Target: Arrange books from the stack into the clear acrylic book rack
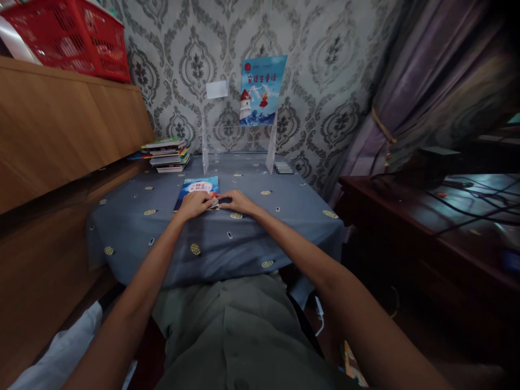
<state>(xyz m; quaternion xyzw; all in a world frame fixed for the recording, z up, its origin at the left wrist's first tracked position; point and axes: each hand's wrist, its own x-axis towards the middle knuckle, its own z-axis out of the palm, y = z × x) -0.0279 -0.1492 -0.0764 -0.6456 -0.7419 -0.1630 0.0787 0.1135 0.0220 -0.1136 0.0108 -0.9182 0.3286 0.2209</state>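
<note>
Two bare hands are resting half-curled on one blue paperback book (196, 190), the left hand (195, 205) and right hand (238, 201) meeting at its lower edge, their grip unclear, on a grey-blue tablecloth (260, 238).

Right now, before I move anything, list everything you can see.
Basket: one, red, on top of the wooden cabinet, upper left.
Books: one stack, multicoloured, back left of the tablecloth.
Display stand: one, clear acrylic, at the back, holding a blue poster.
Booklet: one, blue, under the hands.
Tablecloth: one, blue-grey, dotted, mid-view.
Curtain: one, purple, right.
Desk: one, dark wood, right, with black cables.
Hands: two, left hand and right hand, on the booklet.
</note>
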